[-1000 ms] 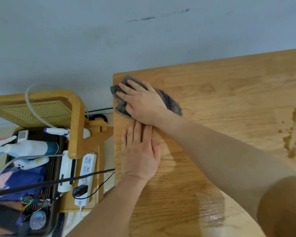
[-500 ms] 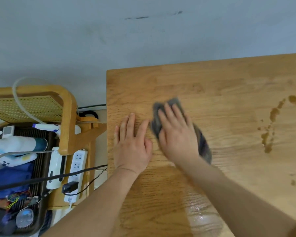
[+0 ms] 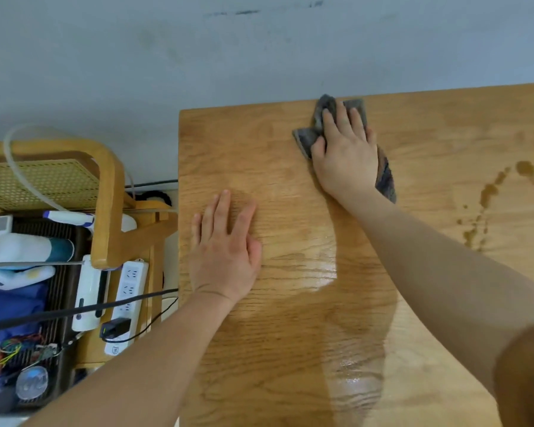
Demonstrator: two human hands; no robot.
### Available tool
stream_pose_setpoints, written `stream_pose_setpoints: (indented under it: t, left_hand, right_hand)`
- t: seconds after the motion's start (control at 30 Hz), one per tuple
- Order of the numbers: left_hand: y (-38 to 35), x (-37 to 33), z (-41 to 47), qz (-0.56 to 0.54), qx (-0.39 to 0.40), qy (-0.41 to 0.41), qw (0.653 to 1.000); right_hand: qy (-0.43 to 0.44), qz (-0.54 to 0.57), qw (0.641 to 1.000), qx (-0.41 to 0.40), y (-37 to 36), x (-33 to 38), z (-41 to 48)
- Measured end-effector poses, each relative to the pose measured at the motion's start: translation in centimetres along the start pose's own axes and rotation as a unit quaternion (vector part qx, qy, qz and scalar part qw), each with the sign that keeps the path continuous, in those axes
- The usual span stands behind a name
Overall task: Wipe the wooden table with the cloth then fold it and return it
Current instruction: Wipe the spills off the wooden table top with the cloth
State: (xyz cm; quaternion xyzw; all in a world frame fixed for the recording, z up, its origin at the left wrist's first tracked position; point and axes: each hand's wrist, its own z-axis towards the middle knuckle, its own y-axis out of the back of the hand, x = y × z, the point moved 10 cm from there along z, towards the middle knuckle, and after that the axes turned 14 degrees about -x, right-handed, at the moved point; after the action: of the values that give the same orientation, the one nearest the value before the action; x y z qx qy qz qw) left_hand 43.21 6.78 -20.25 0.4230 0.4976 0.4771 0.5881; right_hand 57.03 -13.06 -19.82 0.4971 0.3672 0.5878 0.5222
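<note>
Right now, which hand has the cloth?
The right hand, pressing the grey cloth at the far edge; the left hand lies flat on the bare table.

The right hand (image 3: 346, 152) lies flat on a grey cloth (image 3: 304, 138) and presses it down near the far edge of the wooden table (image 3: 290, 349). The left hand (image 3: 225, 251) rests flat on the wood near the left edge. Brown spots (image 3: 490, 192) sit on the right. A wet, shiny patch (image 3: 324, 269) shows between the arms.
</note>
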Motion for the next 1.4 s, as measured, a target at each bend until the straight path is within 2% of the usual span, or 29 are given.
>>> stream_pose_setpoints:
  t: [0.1, 0.2, 0.33, 0.4, 0.5, 0.53, 0.6, 0.67, 0.77, 0.9, 0.97, 1.07, 1.2, 1.27, 1.33, 1.4]
  left_hand:
    - [0.4, -0.1, -0.3, -0.005, -0.016, 0.002, 1.000]
    - [0.6, 0.1, 0.0, -0.014, -0.029, 0.011, 0.999]
    - [0.7, -0.1, -0.1, -0.014, -0.033, 0.007, 0.999]
    - [0.8, -0.1, 0.1, -0.016, -0.035, 0.009, 0.999]
    - [0.7, -0.1, 0.2, -0.011, -0.030, 0.002, 0.999]
    - [0.7, -0.1, 0.2, -0.007, -0.030, -0.003, 1.000]
    - [0.7, -0.1, 0.0, -0.005, -0.030, -0.004, 1.000]
    - [0.6, -0.1, -0.1, -0.008, -0.029, -0.002, 1.000]
    - [0.6, -0.1, -0.1, -0.016, -0.026, 0.002, 1.000]
    - [0.5, 0.0, -0.2, -0.026, -0.023, 0.002, 0.999]
    - [0.6, 0.0, -0.4, -0.027, -0.020, -0.004, 0.999]
    - [0.5, -0.4, -0.5, -0.028, -0.011, -0.026, 0.999]
    - [0.2, -1.3, -3.9, -0.033, 0.013, -0.039, 0.999]
    - [0.4, -2.6, -7.3, -0.035, 0.022, -0.062, 0.997]
    - [0.6, -3.3, -10.4, -0.035, 0.034, -0.079, 0.996]
    - [1.0, -3.4, -13.0, -0.040, 0.048, -0.093, 0.994]
  right_hand:
    - [0.112, 0.041, 0.993, 0.020, 1.5, 3.8, -7.4]
    - [0.213, 0.096, 0.970, 0.062, 3.5, 6.2, -16.6]
    - [0.321, 0.132, 0.933, 0.092, 3.8, 4.7, -18.9]
    - [0.284, 0.114, 0.949, 0.073, 3.0, 3.2, -14.9]
    - [0.084, 0.068, 0.994, 0.013, 2.2, -0.5, -7.5]
    - [0.020, 0.051, 0.999, 0.002, 2.1, -1.5, -6.6]
    - [-0.048, 0.030, 0.998, -0.007, 2.0, -1.6, -7.2]
    - [-0.041, 0.037, 0.998, -0.002, 2.5, 0.2, -10.4]
    - [0.026, 0.062, 0.998, 0.015, 4.4, 2.4, -18.2]
    - [0.043, 0.066, 0.996, 0.038, 7.8, 1.0, -30.7]
    - [0.058, 0.061, 0.996, 0.041, 9.1, 0.0, -34.0]
    - [0.027, 0.036, 0.999, 0.028, 8.9, -0.8, -33.7]
    - [-0.100, 0.005, 0.995, -0.005, 7.0, 0.7, -29.1]
    - [-0.128, 0.008, 0.992, -0.014, 6.1, 1.9, -27.2]
    - [-0.096, 0.013, 0.995, -0.008, 5.9, 3.1, -27.6]
    - [-0.009, 0.034, 0.999, 0.013, 6.8, 3.8, -30.7]
